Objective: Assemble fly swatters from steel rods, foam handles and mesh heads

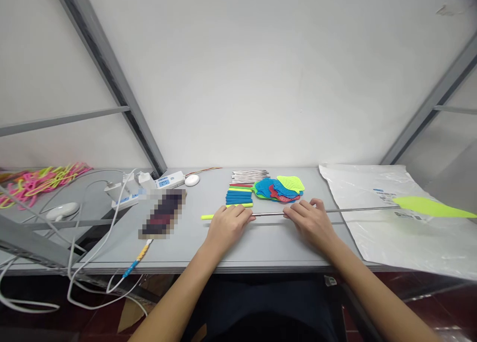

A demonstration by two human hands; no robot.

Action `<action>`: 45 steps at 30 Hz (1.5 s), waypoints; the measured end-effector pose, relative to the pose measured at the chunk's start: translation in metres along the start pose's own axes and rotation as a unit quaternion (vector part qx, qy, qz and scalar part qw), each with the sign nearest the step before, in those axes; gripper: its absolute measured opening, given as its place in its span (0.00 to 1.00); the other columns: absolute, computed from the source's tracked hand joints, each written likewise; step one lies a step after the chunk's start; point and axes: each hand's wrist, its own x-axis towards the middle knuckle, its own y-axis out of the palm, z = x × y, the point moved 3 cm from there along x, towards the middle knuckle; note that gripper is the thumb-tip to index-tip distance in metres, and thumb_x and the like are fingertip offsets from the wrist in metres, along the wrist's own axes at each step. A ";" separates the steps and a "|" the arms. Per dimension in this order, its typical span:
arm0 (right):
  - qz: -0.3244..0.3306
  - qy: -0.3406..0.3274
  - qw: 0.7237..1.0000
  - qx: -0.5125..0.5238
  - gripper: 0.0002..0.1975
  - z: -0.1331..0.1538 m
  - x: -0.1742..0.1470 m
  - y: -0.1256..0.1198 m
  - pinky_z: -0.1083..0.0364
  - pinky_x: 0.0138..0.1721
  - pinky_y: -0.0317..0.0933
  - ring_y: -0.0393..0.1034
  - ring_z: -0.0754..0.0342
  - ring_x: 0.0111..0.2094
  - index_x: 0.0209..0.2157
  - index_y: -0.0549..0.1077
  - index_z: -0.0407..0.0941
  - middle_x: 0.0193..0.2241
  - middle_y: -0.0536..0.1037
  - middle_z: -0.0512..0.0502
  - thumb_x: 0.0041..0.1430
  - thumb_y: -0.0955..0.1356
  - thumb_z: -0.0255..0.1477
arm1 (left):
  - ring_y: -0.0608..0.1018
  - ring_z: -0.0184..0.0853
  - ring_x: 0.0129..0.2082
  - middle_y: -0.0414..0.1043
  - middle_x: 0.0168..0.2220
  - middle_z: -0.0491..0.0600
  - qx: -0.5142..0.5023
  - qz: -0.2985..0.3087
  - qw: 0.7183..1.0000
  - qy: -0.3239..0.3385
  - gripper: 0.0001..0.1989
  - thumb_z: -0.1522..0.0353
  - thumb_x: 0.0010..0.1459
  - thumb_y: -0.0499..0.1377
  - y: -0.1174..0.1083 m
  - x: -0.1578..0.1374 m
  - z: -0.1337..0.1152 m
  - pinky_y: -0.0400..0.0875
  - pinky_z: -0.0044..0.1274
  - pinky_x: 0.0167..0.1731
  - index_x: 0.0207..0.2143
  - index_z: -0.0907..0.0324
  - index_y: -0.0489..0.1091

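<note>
Across the front of the grey table I hold a long telescopic fly swatter (269,214), its metal rod drawn out. My left hand (230,223) is closed around the yellow-green handle, whose end sticks out to the left. Farther right, my right hand (308,224) pinches the rod. The swatter's yellow-green head (434,206) is at the far right, over a plastic bag. Just beyond my hands lie several blue handles (239,197), a pile of blue, red and yellow-green swatter heads (285,188) and several metal rods (249,175).
A large white plastic bag (372,238) covers the table's right side. On the left are a blurred-out object (164,215) with a cable, power strips (169,179) with plugs, and a white puck-like device (192,180). Pink and yellow strands (40,183) lie beyond a metal shelf post (108,74).
</note>
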 end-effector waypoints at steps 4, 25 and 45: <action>-0.015 0.005 1.000 0.001 0.06 0.006 0.004 0.003 0.52 0.40 0.46 0.61 0.57 0.29 0.34 0.70 0.45 0.26 0.72 0.50 0.65 0.62 0.27 | 0.71 0.31 0.30 0.71 0.29 0.45 0.000 -0.005 1.000 -0.005 0.09 0.65 0.66 0.51 0.001 0.000 -0.005 0.54 0.26 0.30 0.36 0.57 0.69; -0.001 -0.005 1.000 -0.028 0.05 -0.021 -0.005 -0.013 0.53 0.37 0.45 0.61 0.58 0.29 0.35 0.70 0.46 0.25 0.73 0.53 0.65 0.64 0.26 | 0.70 0.30 0.27 0.69 0.27 0.45 0.019 0.045 0.999 -0.005 0.15 0.61 0.67 0.49 -0.007 -0.003 0.020 0.51 0.26 0.27 0.32 0.58 0.68; 0.031 -0.067 0.997 -0.010 0.07 0.010 0.005 -0.004 0.52 0.32 0.42 0.56 0.56 0.27 0.34 0.69 0.45 0.23 0.68 0.52 0.66 0.63 0.31 | 0.67 0.30 0.23 0.66 0.24 0.45 0.020 0.031 0.999 0.018 0.15 0.60 0.67 0.49 0.003 -0.004 -0.008 0.45 0.26 0.23 0.30 0.57 0.67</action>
